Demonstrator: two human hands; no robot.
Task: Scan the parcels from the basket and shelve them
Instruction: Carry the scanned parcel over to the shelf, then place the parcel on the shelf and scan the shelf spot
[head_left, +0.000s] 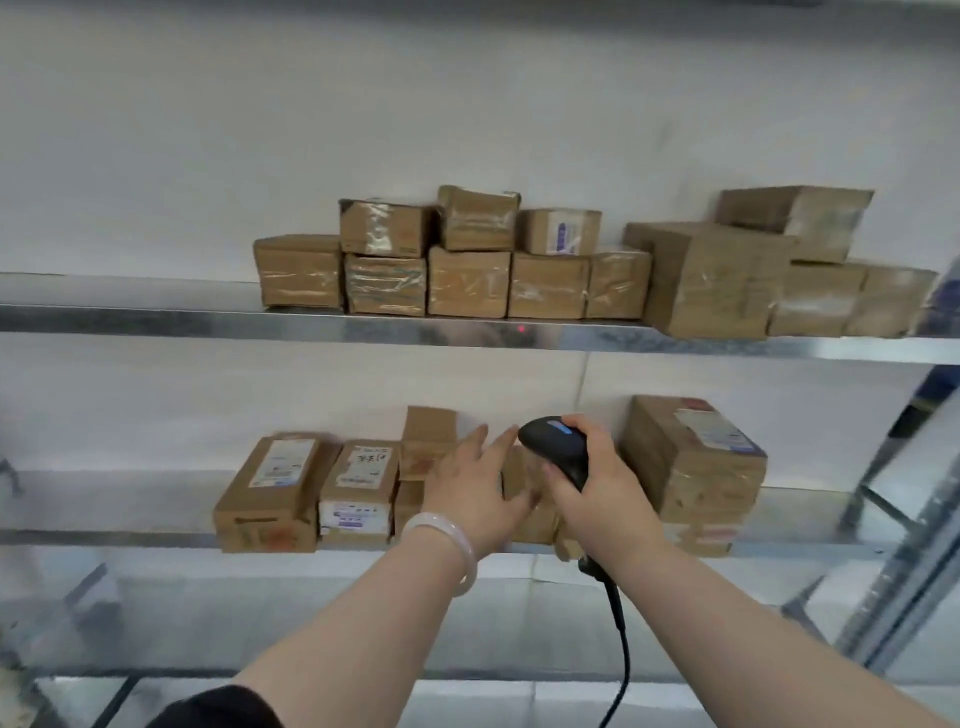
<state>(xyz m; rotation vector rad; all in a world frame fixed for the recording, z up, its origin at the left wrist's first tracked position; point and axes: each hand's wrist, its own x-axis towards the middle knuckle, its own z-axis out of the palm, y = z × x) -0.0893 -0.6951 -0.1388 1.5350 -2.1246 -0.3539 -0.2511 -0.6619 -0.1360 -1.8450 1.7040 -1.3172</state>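
We're at the lower shiny metal shelf (104, 538). Our left hand (470, 486) lies spread, fingers straight, flat against a small brown cardboard parcel (513, 473) near the middle of that shelf's front edge. The parcel sits between the label-topped brown box (275, 483) toward the left end and the tall taped brown carton (696, 462) toward the right end.

Our right hand (597, 483) is wrapped firmly round the black handheld barcode scanner (558, 447), with the black cable (621, 639) trailing down below the wrist. The scanner's head hangs just beside our left fingertips, above the parcel.

And look: a small red dot (521, 329) glows on the front edge of the upper metal shelf (156, 319). By our reckoning the beam is aimed past the parcel, not at it.

This looks like the shelving step. We'd nudge the parcel square against its neighbours with the flat palm, well back from the edge and label outward. If a scan is wanted, tip the scanner's nose down onto the label. The basket is out of view.
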